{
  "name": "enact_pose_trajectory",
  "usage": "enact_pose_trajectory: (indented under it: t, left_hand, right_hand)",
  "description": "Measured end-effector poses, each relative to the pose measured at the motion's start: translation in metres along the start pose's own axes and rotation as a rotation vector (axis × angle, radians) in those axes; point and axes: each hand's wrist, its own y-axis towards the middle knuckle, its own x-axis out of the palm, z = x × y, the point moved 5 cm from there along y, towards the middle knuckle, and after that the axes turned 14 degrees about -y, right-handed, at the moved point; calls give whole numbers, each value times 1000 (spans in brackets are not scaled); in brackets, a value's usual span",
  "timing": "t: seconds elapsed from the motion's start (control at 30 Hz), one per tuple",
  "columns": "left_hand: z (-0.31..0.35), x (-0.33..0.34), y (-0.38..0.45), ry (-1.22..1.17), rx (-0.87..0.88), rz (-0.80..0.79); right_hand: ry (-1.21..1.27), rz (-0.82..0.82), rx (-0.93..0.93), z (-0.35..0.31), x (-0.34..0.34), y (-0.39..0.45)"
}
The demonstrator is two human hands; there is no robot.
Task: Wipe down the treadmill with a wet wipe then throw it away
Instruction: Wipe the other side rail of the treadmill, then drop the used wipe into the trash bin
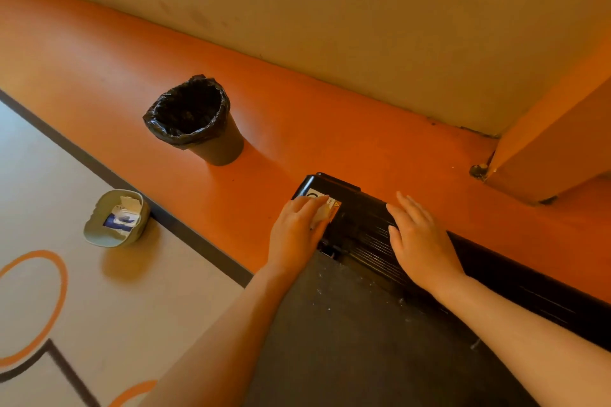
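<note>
**Wipe on the end cap — risks and surroundings**

Left hand (299, 231) lies flat on the rear end of the treadmill (363, 228), fingers straight and pressing a white wet wipe (321, 213) against the corner, over a warning label (334, 206). Only a small bunch of the wipe shows past the fingertips; the rest is under the hand. Right hand (420, 241) is spread, palm down, resting on the ribbed black end cover with nothing held.

Likely failure points, as judged from this frame:
- The wipe is pressed, not gripped — a fast stroke off the corner could leave it behind or drop it to the floor.
- Rubbing wet across the label may lift its edge or smear the print.
- The belt (347, 324) carries pale specks and crumbs; a single pass may only push them toward the gap at the end cover, where they would lodge.
- The bin (198, 122) stands well apart, up and left; a toss from here could miss, so carrying the wipe over seems safer.

Surface and room: orange floor (99, 53) runs along a tan wall (363, 10); to the left a grey floor area with orange ring markings, bordered by a dark stripe. The bin is lined with a black bag. A pale green tub (96, 231) sits near the stripe, holding what appears to be a wipe packet. An orange column stands at right.
</note>
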Motion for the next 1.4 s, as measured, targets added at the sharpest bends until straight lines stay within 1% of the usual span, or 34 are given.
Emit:
enact_pose_trajectory:
  t: [0.23, 0.47, 0.63, 0.73, 0.83, 0.93, 1.0, 1.13, 1.3, 1.4]
  left_hand:
    - [103, -159, 22, -16, -104, 66]
    - [198, -310, 17, -76, -253, 72]
    - [253, -408, 14, -93, -300, 90]
    - [283, -467, 7, -109, -337, 152]
    - [312, -520, -2, -118, -365, 187]
    - [334, -563, -11, -86, -375, 187]
    - [345, -588, -17, -83, -413, 205]
    - [360, -623, -29, -119, -472, 246]
    - [371, -649, -41, -150, -501, 261]
    - [361, -660, -44, -172, -520, 284]
  right_hand:
    - [-5, -41, -38, -67, -170, -25]
    - [-70, -74, -163, -146, -333, -66]
    - [-135, -54, -260, -195, -432, -88]
    - [-161, -46, -312, -225, -485, -100]
    - [-162, 14, -363, -253, -535, -110]
    - [-192, 48, -432, -278, -576, -121]
    - [-202, 69, -467, -295, -601, -127]
    - [-173, 110, -497, -324, -639, -144]
    - [-185, 84, -532, -358, -652, -163]
    - [-186, 74, -530, -379, -651, -160]
